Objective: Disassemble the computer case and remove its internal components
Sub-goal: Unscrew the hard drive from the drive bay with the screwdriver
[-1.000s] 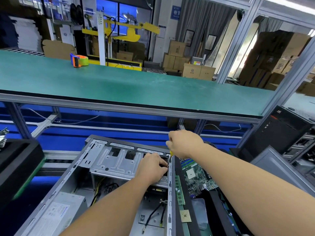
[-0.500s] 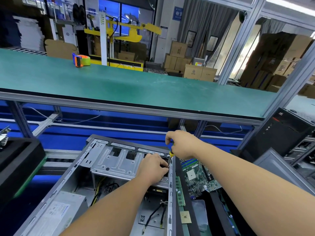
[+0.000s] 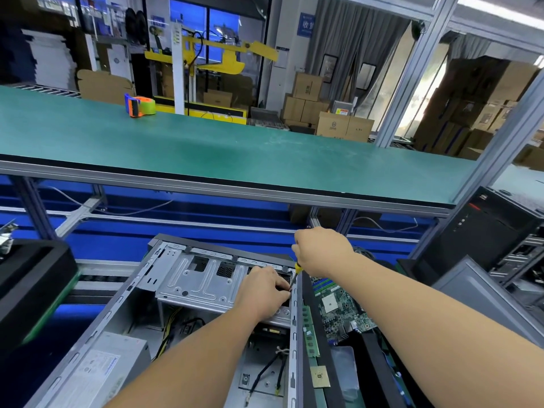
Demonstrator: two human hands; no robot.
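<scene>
Very little could be read from where I stood. A blue sign (image 3: pixel 305 24) on the far wall carried white Chinese characters, the first being 收, the rest cut off. The label on the power supply (image 3: pixel 95 375) in my case was too blurred to make out.

Open grey steel computer case (image 3: pixel 123 307) lying on its side, side panel off, with a silver perforated drive cage (image 3: pixel 203 284) at its far end, a grey labelled power supply (image 3: pixel 97 369) nearer, and loose black cables (image 3: pixel 265 369).
</scene>
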